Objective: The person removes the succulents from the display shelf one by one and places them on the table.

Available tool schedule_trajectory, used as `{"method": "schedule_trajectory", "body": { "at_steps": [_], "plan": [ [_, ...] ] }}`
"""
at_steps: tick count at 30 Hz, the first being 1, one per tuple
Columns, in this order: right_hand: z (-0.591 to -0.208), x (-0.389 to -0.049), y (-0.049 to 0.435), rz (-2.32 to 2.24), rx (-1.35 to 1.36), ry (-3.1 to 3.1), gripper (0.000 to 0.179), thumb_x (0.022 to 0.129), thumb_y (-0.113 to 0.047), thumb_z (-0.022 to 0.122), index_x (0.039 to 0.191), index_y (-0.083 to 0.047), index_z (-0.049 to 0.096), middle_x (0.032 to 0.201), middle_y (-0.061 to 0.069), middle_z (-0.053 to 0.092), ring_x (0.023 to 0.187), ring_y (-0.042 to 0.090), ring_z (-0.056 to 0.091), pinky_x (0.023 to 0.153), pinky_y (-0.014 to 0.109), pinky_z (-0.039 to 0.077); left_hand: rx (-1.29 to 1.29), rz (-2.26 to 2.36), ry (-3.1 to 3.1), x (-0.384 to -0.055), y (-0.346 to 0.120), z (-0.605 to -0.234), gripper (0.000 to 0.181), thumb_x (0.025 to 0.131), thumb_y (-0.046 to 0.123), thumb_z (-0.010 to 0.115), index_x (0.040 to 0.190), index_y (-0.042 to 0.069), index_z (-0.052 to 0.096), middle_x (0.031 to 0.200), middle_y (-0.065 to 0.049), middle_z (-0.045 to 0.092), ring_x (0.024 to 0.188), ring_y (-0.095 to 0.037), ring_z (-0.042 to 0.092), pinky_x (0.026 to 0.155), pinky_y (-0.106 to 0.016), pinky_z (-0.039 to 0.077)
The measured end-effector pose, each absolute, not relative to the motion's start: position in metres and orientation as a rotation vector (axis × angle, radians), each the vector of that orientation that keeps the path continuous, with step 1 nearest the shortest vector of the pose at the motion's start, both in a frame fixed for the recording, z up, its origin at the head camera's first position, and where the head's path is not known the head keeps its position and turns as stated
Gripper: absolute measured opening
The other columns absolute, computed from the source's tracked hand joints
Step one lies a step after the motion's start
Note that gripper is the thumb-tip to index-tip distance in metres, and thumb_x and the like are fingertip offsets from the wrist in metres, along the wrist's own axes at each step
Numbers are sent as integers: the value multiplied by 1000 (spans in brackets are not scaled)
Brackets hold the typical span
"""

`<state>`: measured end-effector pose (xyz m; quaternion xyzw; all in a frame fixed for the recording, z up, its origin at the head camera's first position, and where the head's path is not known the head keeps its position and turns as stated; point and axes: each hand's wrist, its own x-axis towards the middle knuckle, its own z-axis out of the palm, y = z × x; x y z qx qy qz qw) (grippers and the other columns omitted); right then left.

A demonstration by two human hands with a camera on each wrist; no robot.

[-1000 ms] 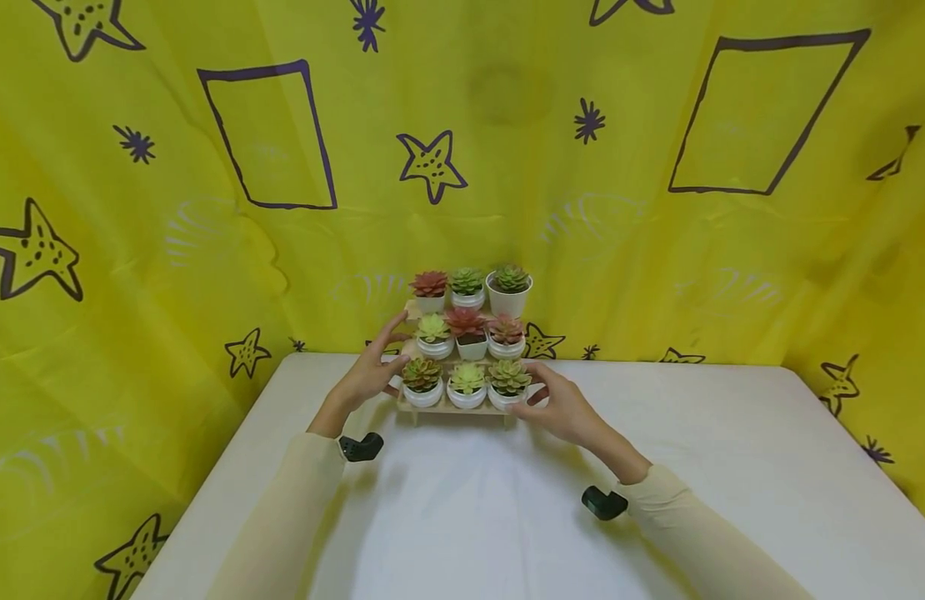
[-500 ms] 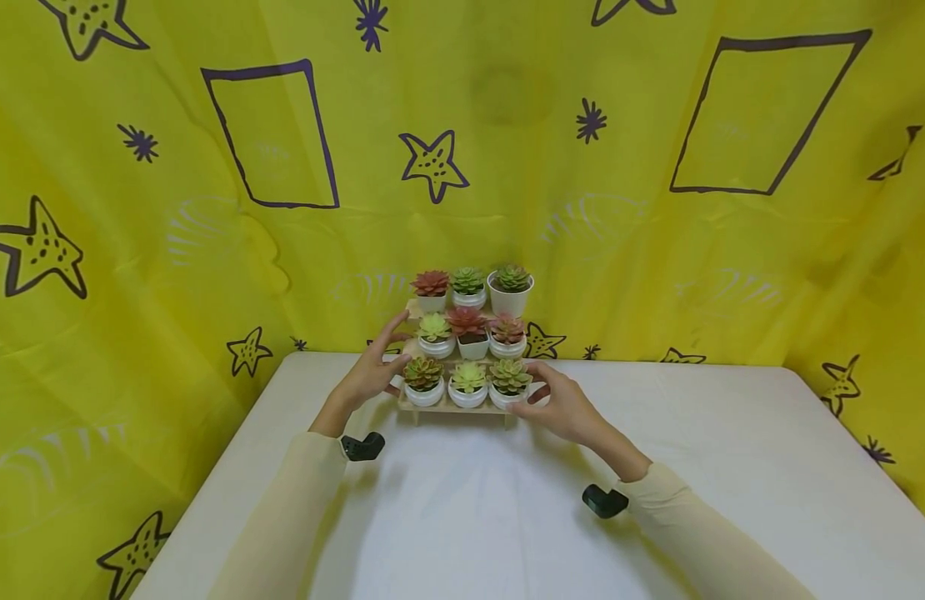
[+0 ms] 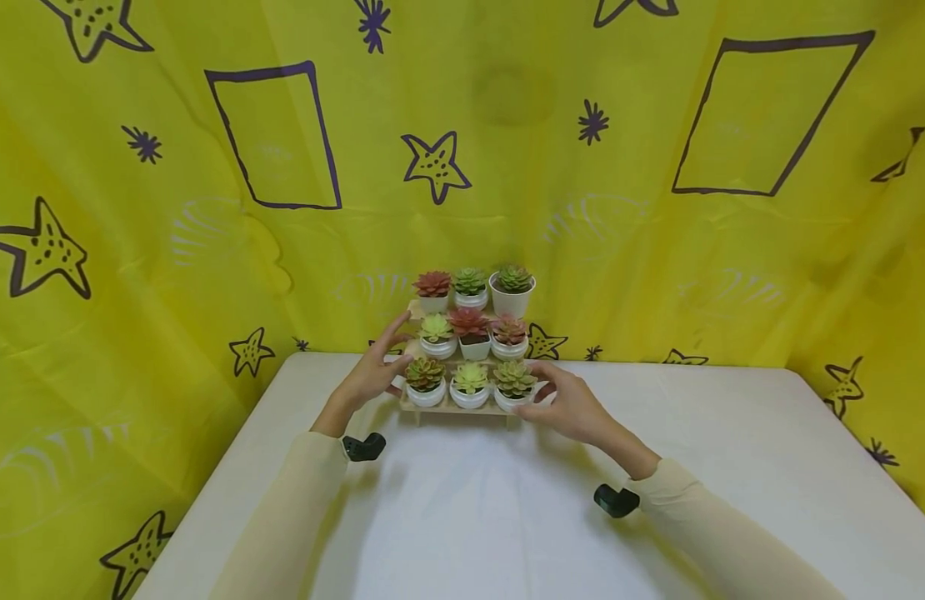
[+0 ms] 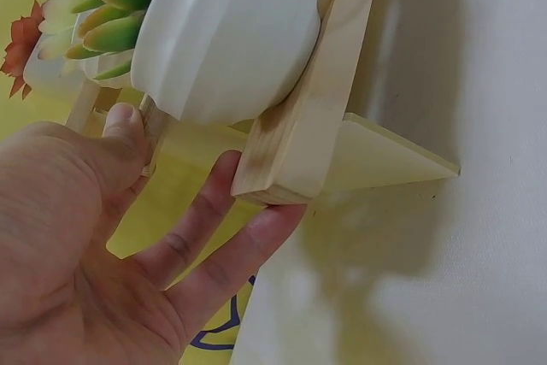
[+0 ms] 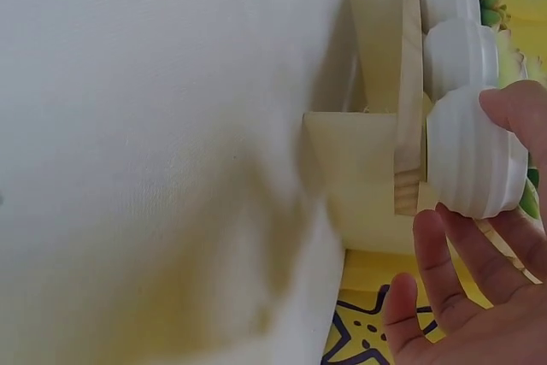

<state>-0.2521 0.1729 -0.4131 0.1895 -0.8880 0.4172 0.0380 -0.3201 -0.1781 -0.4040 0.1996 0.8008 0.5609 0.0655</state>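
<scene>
A three-tier wooden plant stand point(image 3: 462, 410) bears several potted succulents in white pots. My left hand point(image 3: 368, 375) holds the stand's left side. In the left wrist view, its thumb point(image 4: 125, 117) touches one shelf's end, and two fingertips touch the end of the bottom shelf point(image 4: 295, 147). My right hand point(image 3: 571, 407) pinches the green succulent pot point(image 3: 513, 383) at the right end of the bottom tier. Its thumb lies on the pot's front and fingers reach round its far side. In the right wrist view, this pot point(image 5: 474, 156) sits against the shelf, near the shelf's end.
The stand stands on a white-covered table point(image 3: 462, 517), close to its back edge. Behind it hangs a yellow curtain point(image 3: 582, 233) with starfish drawings. Red point(image 3: 433, 285) and green succulents point(image 3: 470, 282) fill the upper tiers, just above both hands.
My right hand has shifted slightly to the right, and the bottom-right pot has moved a little right with it. My left hand stays in place on the stand.
</scene>
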Motion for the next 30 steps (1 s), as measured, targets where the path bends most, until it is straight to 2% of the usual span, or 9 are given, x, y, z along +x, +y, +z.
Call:
{"method": "schedule_trajectory", "body": {
  "at_steps": [4,9,12,15,18,24,30],
  "plan": [
    [-410,-249,181,1230,644,-2715,67,84,-28,86,138,-1,58,126,18,66,96,34,67,67,33,52,608,1694,2419,-320,-178,-404,75,109,5,49,166,37,13,163,-23,26,111,-48,64,65,-61,58],
    [-407,-244,194,1201,676,-2706,66,83,-28,87,137,-2,59,119,14,68,93,28,68,70,34,54,601,1684,2425,-320,-177,-404,75,109,5,49,166,37,13,164,-23,26,113,-50,63,64,-58,59],
    [-405,-243,202,1186,673,-2700,64,83,-26,87,136,-2,59,117,12,68,92,25,68,75,40,56,587,1681,2431,-319,-177,-403,75,109,5,49,166,38,13,164,-23,26,113,-49,64,64,-58,59],
    [-404,-244,211,1165,649,-2704,65,83,-26,87,136,1,59,122,16,67,93,24,68,80,47,57,574,1679,2435,-319,-178,-404,75,109,6,50,166,39,13,164,-22,27,113,-47,64,64,-57,59],
    [-403,-246,221,1153,607,-2722,67,84,-27,86,137,2,57,125,18,66,95,26,68,82,50,56,569,1672,2435,-320,-178,-403,75,109,7,50,165,40,13,165,-22,26,113,-46,63,65,-57,60],
    [-402,-252,238,1154,548,-2738,69,88,-32,83,142,0,54,127,18,65,98,27,68,82,43,55,576,1681,2427,-321,-178,-403,75,109,7,50,165,40,13,165,-22,26,111,-45,63,66,-59,59],
    [-405,-259,250,1188,478,-2719,65,89,-32,82,140,-2,54,130,20,63,100,30,68,74,37,55,580,1678,2434,-320,-178,-404,75,109,6,50,165,39,13,165,-23,25,110,-45,64,66,-59,59]
  ]
}}
